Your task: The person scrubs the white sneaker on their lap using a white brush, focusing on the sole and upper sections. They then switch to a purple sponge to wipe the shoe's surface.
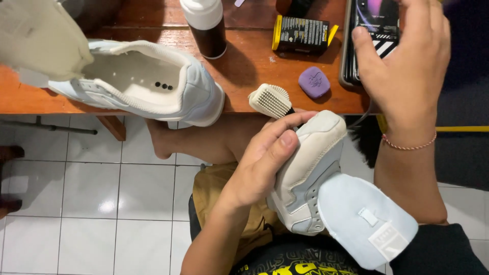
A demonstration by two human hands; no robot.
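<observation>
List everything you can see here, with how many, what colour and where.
shoe on table: one, white, left on the wooden table
shoe in lap: one, white and grey, pale blue tongue
brush: one, cream bristles, table edge
bottle: one, dark with white top, table rear
box: one, black and yellow
pad: one, purple
phone: one, dark, right
left hand: fingers grip the lap shoe
right hand: on the phone, cord bracelet

phone (371,30) top cut off | brush (271,101) handle hidden | bottle (206,25) top cropped
</observation>
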